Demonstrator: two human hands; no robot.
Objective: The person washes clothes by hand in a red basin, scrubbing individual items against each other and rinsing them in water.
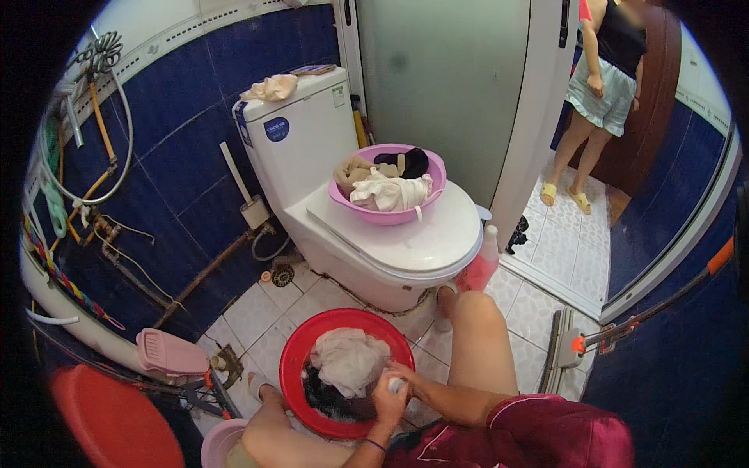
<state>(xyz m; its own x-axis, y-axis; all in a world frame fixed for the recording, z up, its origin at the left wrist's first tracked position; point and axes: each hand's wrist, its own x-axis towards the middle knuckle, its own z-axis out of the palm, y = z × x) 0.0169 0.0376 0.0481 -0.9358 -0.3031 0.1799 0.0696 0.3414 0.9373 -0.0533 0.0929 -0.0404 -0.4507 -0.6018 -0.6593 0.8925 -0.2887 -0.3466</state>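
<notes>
Both my hands meet over the right rim of a red basin (293,343) on the tiled floor. My left hand (388,403) is closed around a small white object (396,384), too small to name. Against it, my right hand (407,377) is closed too, its fingers partly hidden. A wet, whitish cloth (351,363) is heaped in the basin, above dark cloth (321,392) in sudsy water. Beyond it, a pink-purple basin (390,218) rests on the closed toilet lid (449,234), holding white clothing (390,192), beige clothing (355,171) and a black piece (413,162).
A bottle of pink liquid (477,269) stands beside the toilet. A squeegee-like mop head (572,351) lies right of my knee. At left are a pink plastic container (172,353) and a red round item (117,421). A person (605,86) stands in the doorway.
</notes>
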